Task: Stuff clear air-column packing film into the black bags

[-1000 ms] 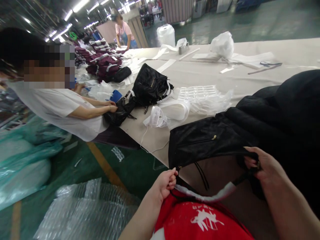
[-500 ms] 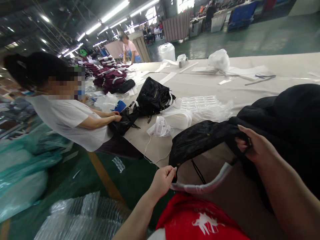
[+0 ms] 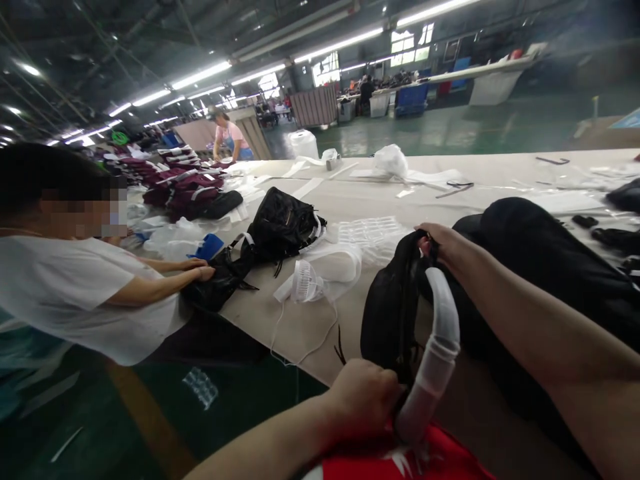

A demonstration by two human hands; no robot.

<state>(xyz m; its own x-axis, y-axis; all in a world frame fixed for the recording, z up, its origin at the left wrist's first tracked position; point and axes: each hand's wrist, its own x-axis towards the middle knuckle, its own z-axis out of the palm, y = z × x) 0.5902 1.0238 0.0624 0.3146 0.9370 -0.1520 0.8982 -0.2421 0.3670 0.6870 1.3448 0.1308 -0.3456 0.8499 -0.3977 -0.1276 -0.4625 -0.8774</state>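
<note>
A black handbag (image 3: pixel 387 310) is held upright at the table's near edge, between my two hands. My left hand (image 3: pixel 367 393) is closed on the bag's near end, low by my red shirt; its fingertips are hidden. At the far top end, my right hand (image 3: pixel 436 243) grips the bag where the strap joins. The bag's handle (image 3: pixel 435 360), wrapped in clear-white plastic, arches on the right side toward me. A dark cord (image 3: pixel 341 347) dangles beside the bag. Just right of my right arm lies a large black heap of fabric or bags (image 3: pixel 520 247).
A small white fan (image 3: pixel 306 281) with a cord stands left of the bag. Beyond it are a black bag (image 3: pixel 283 227) and bubble wrap (image 3: pixel 373 230). A co-worker in a white shirt (image 3: pixel 85 280) handles another black bag (image 3: pixel 220 280). Maroon bags (image 3: pixel 185 190) are piled farther back.
The handbag has turned from lying across to pointing away from me. My left hand came nearer my body and my right hand shifted leftward. My view has swung right.
</note>
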